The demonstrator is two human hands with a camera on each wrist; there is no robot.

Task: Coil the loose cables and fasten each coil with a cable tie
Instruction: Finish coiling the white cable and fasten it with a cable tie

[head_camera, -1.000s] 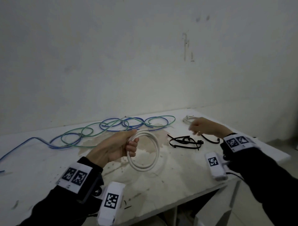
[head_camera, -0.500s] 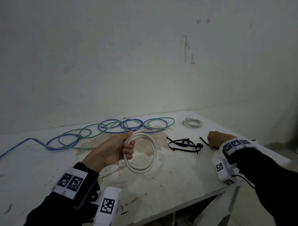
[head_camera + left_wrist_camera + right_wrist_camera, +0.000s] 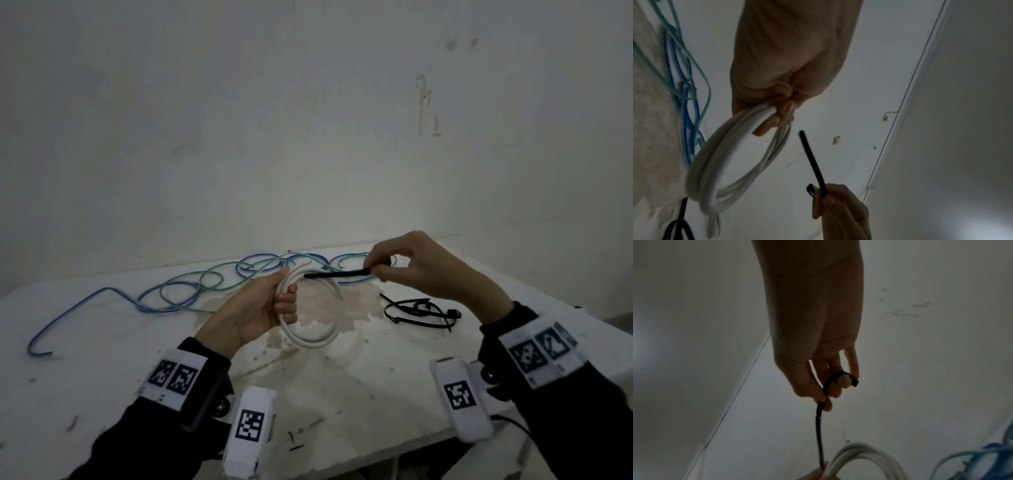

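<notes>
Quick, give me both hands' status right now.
Left hand: closed, fingers curled around the white cable coil, held above the table.
Right hand: closed, pinching a black cable tie pointed at the coil.

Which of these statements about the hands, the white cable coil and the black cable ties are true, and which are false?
1. The left hand grips the round coil of white cable. True.
2. The right hand holds nothing. False: it pinches a straight black plastic cable tie.
3. The tie is already fastened around the coil. False: its tip only points toward the coil.
4. More black cable ties lie on the white table. True.
5. The blue and green cables are coiled and tied. False: they lie loose on the table.
</notes>
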